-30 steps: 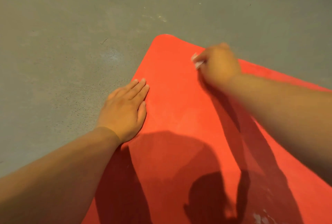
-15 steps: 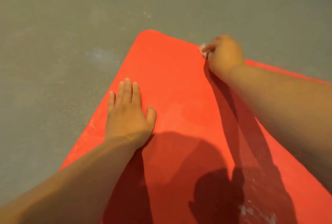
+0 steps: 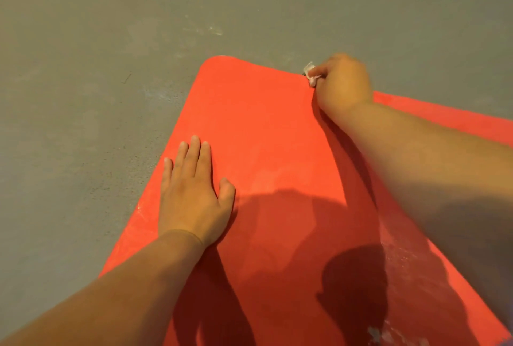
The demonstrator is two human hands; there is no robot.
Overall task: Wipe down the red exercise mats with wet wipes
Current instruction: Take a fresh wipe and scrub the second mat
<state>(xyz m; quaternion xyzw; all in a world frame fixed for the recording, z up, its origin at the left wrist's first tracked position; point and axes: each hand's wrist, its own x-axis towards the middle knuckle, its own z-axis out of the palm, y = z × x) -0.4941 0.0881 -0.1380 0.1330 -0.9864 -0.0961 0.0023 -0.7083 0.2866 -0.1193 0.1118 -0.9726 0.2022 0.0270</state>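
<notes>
Grey floor (image 3: 111, 95) carries the mat (image 3: 263, 129); left hand (image 3: 194, 195) lies flat and spread, bracing it, while right hand (image 3: 342, 83), clenched on the wipe (image 3: 311, 74), should press firmly along the far edge.

The middle of the red mat (image 3: 266, 129) lay bare from its rounded far corner toward the near side, open to a sweep. The left hand (image 3: 193, 195) lay flat near the left edge, blocking that strip. The right hand (image 3: 342, 83), fisted on a wipe (image 3: 310, 73), occupied the far edge. Grey floor (image 3: 111, 40) around the mat was unobstructed.
</notes>
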